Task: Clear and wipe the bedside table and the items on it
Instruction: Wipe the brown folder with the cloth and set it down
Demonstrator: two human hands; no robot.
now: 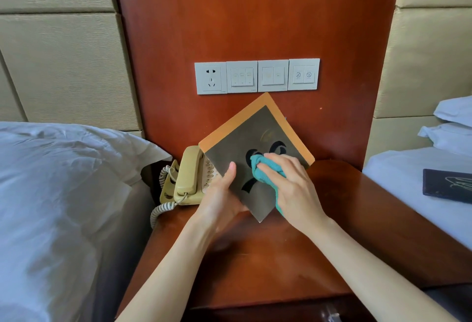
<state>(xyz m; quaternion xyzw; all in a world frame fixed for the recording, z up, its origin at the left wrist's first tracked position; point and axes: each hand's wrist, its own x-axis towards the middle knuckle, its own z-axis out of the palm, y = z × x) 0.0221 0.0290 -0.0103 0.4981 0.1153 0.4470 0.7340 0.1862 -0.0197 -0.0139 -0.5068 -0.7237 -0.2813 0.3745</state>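
A flat grey card with an orange border and black markings (245,132) is held tilted above the wooden bedside table (268,258). My left hand (222,194) grips its lower left edge, thumb on the front face. My right hand (291,184) holds a bunched teal cloth (263,168) and presses it against the card's face. A beige corded telephone (187,176) sits at the table's back left, partly hidden behind the card and my left hand.
White bedding (63,194) lies on the left and another bed (421,194) on the right, with a dark folder (447,185) on it. A row of wall switches and a socket (256,76) sits on the wooden panel behind the table.
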